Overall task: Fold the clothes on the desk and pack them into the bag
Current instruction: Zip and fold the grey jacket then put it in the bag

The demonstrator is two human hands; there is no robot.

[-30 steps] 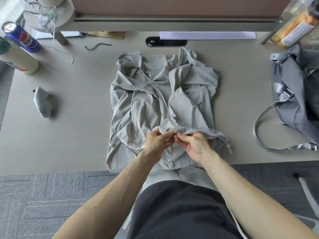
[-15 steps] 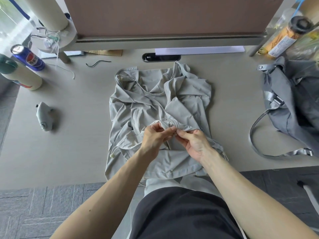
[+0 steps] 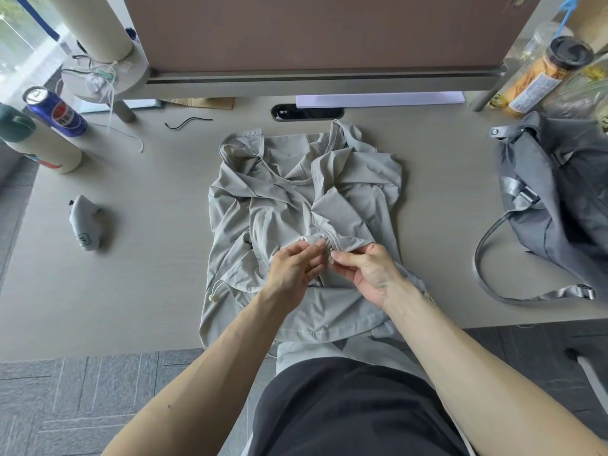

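Across the middle of the pale desk (image 3: 131,274) lies a light grey hooded jacket (image 3: 289,205). It is front side up, hood toward the far edge, hem hanging over the near edge against the person's lap. The fabric is rumpled and the front panels are partly overlapped, with the zip line running down the centre. A brown partition panel (image 3: 312,31) stands along the far edge.

Right side of desk: dark grey bag (image 3: 559,205), slumped, its strap (image 3: 487,245) looped out over the surface toward the near edge. The bag sits well apart from the jacket.

Left hand (image 3: 292,268): over the jacket's lower front, thumb and fingertips pinching a bunched bit of cloth just left of the zip.

Right hand (image 3: 368,268): thumb and forefinger closed on the small metal zipper pull (image 3: 329,250), other fingers curled against the cloth beneath. The two hands nearly meet at the zip.

Left side of desk:
- Cream tumbler (image 3: 39,143) with a dark green top.
- Blue can (image 3: 57,111) just beside the tumbler, on its far side.
- Small grey pouch (image 3: 84,222) nearer the front, apart from the jacket.

Far right, behind the bag: jar (image 3: 543,74) with a black lid.

Near the far edge: thin black wire (image 3: 187,122), loose on the surface.

At the jacket's left hem: drawcord toggle (image 3: 213,297) resting on the desk.
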